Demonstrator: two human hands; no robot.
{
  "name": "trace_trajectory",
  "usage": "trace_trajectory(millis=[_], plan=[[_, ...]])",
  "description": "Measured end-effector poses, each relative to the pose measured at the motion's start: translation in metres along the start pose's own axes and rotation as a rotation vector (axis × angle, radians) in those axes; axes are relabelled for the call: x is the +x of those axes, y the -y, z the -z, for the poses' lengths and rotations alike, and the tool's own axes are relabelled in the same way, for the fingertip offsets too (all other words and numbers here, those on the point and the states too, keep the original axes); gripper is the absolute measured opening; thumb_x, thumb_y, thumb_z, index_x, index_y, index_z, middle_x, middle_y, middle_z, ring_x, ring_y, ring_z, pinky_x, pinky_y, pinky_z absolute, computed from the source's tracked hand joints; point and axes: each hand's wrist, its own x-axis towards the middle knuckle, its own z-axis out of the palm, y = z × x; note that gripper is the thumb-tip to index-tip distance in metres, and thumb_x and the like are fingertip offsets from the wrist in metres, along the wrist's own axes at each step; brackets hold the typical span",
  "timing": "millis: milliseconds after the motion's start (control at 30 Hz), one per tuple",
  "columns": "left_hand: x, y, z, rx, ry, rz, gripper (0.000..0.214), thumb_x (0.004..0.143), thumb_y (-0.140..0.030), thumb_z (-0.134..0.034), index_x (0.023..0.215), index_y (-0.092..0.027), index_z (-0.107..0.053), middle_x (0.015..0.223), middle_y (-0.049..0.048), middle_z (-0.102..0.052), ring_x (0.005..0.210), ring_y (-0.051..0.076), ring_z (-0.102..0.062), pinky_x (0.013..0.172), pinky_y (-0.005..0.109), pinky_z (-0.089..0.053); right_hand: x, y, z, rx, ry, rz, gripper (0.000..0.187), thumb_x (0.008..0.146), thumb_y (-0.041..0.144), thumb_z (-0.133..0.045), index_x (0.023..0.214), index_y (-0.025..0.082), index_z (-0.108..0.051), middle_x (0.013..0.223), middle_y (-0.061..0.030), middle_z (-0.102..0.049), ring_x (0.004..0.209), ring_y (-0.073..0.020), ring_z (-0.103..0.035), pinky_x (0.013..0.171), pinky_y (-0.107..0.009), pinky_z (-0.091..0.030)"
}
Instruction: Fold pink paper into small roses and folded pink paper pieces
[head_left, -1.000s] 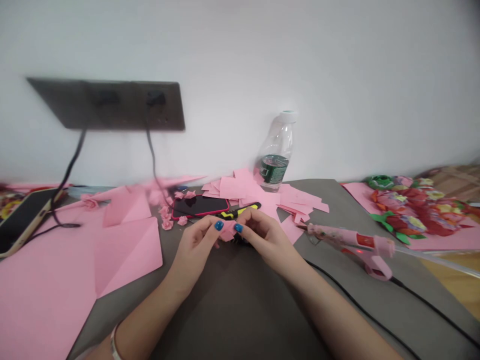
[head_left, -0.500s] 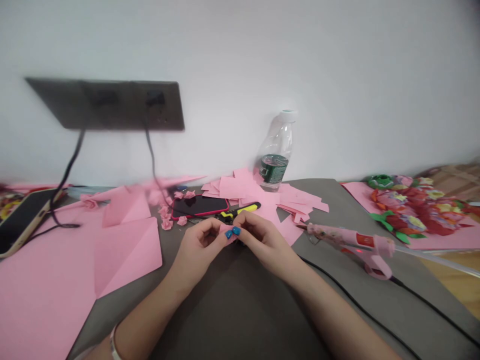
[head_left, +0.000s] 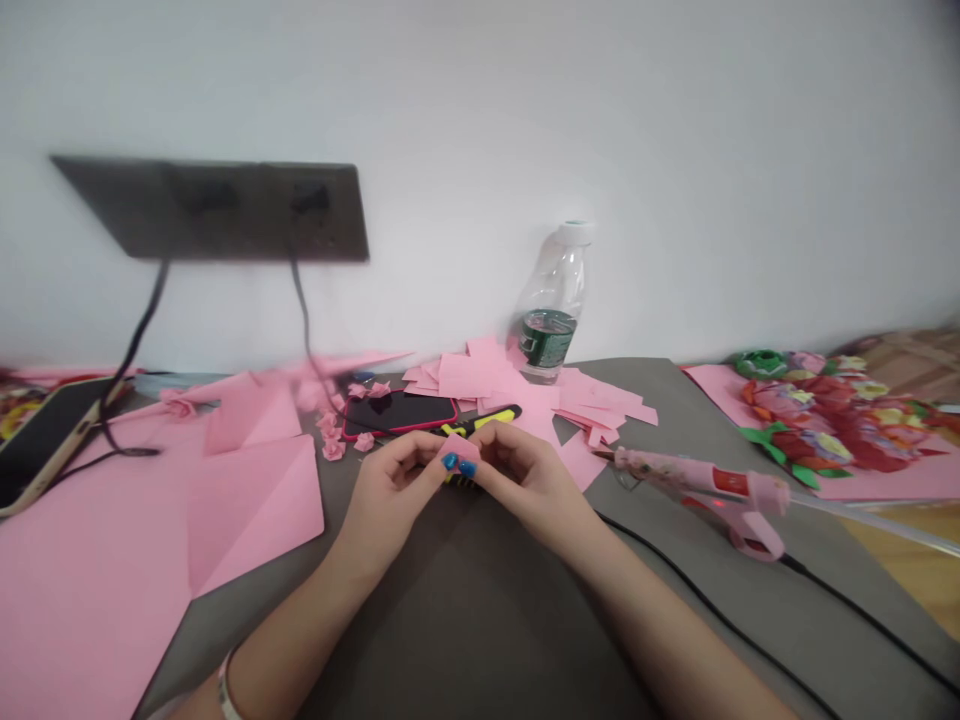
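A small folded piece of pink paper (head_left: 459,447) is pinched between both hands at the middle of the table. My left hand (head_left: 401,480) grips its left side, thumb on the near face. On the other side my right hand (head_left: 523,475) holds it, thumb beside the left thumb. Fingertips behind the paper are hidden. Just beyond the hands lies a yellow and black tool (head_left: 484,420), partly covered by them. Several small folded pink paper flowers (head_left: 330,432) sit near a phone with a red edge (head_left: 401,411).
Loose pink paper pieces (head_left: 480,375) lie around a plastic bottle (head_left: 551,320) by the wall. A pink glue gun (head_left: 705,485), its light lit, rests at right with a black cable (head_left: 675,570). Colourful paper flowers (head_left: 832,410) are at far right; large pink sheets (head_left: 97,560) cover the left.
The thumbs have shifted slightly left and apart, and more of the pink paper's face shows between the hands. Everything else on the table stays put.
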Motion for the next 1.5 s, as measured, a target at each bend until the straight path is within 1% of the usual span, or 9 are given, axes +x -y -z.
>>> trace_trajectory(millis=[267,367,467,633,800,900,1133,1333,1500], plan=[[-0.0003,-0.0029,-0.0013,0.02,0.017,0.009,0.009,0.084,-0.028,-0.073,0.081,-0.019,-0.075,0.077,0.0005,-0.073,0.073,0.011,-0.065,0.068,0.018,-0.052,-0.0013,-0.0008,-0.0001,-0.038,-0.008,0.043,0.029,0.093,0.046,-0.062,0.08,0.02,-0.058,0.073,0.0009,-0.055,0.066,-0.0139,-0.048,0.061,-0.027,-0.036],[-0.0018,-0.0024,-0.0022,0.014,0.029,-0.012,0.008,0.086,-0.026,-0.07,0.091,-0.021,-0.074,0.085,0.0004,-0.074,0.078,0.011,-0.066,0.072,0.018,-0.053,-0.0011,-0.0016,-0.0005,-0.011,-0.012,0.053,0.03,0.094,0.047,-0.06,0.08,0.02,-0.058,0.073,0.0006,-0.055,0.066,-0.014,-0.047,0.061,-0.028,-0.036],[-0.0032,-0.0016,-0.003,-0.012,0.018,-0.05,0.014,0.087,-0.023,-0.069,0.101,-0.024,-0.07,0.091,-0.0011,-0.073,0.084,0.011,-0.067,0.074,0.018,-0.053,-0.0007,-0.0026,-0.0008,0.008,-0.034,0.041,0.032,0.092,0.049,-0.061,0.078,0.02,-0.056,0.071,0.0013,-0.053,0.064,-0.0138,-0.046,0.06,-0.028,-0.036],[-0.0036,-0.0021,-0.0031,0.013,-0.009,-0.079,0.004,0.089,-0.026,-0.068,0.091,-0.022,-0.067,0.087,-0.0016,-0.07,0.079,0.01,-0.065,0.069,0.016,-0.051,-0.0001,-0.0023,-0.0006,0.005,-0.031,0.022,0.033,0.091,0.049,-0.061,0.077,0.021,-0.055,0.069,0.0016,-0.052,0.063,-0.0138,-0.045,0.058,-0.028,-0.035],[-0.0037,-0.0023,-0.0025,0.005,0.019,-0.06,0.007,0.088,-0.027,-0.069,0.093,-0.021,-0.068,0.087,-0.0007,-0.069,0.081,0.011,-0.064,0.067,0.017,-0.051,-0.0009,-0.0013,-0.0006,-0.017,-0.017,0.044,0.031,0.092,0.046,-0.06,0.076,0.02,-0.056,0.07,0.0012,-0.053,0.063,-0.0138,-0.046,0.059,-0.028,-0.035],[-0.0024,-0.0016,-0.0023,0.007,0.04,-0.04,0.008,0.087,-0.028,-0.07,0.088,-0.019,-0.07,0.084,0.0002,-0.068,0.08,0.012,-0.063,0.067,0.018,-0.051,-0.0017,-0.0013,-0.0003,-0.037,-0.008,0.017,0.029,0.091,0.045,-0.061,0.076,0.02,-0.057,0.07,0.0009,-0.054,0.065,-0.0143,-0.048,0.059,-0.027,-0.036],[-0.0004,0.001,-0.0008,-0.004,-0.005,0.026,0.016,0.088,-0.035,-0.07,0.087,-0.019,-0.072,0.083,0.0015,-0.071,0.076,0.013,-0.063,0.066,0.02,-0.051,0.0006,0.0002,0.0029,-0.023,-0.018,0.05,0.025,0.092,0.042,-0.059,0.08,0.02,-0.06,0.071,0.0009,-0.055,0.063,-0.0135,-0.047,0.059,-0.027,-0.037],[-0.0014,-0.0028,-0.0018,0.001,0.013,0.031,0.016,0.083,-0.035,-0.074,0.083,-0.019,-0.073,0.084,0.0036,-0.075,0.078,0.017,-0.067,0.065,0.024,-0.053,0.0009,-0.0008,0.002,-0.038,-0.027,0.02,0.027,0.09,0.043,-0.062,0.077,0.021,-0.056,0.068,0.0014,-0.053,0.062,-0.0135,-0.046,0.058,-0.027,-0.036],[-0.0013,-0.0043,-0.0019,0.03,0.006,0.033,0.017,0.083,-0.037,-0.073,0.082,-0.019,-0.074,0.083,0.0041,-0.075,0.078,0.018,-0.067,0.067,0.026,-0.053,-0.0007,-0.0007,0.0012,-0.075,-0.019,0.017,0.025,0.09,0.043,-0.06,0.078,0.021,-0.056,0.07,0.0009,-0.053,0.065,-0.0146,-0.047,0.06,-0.028,-0.036]])
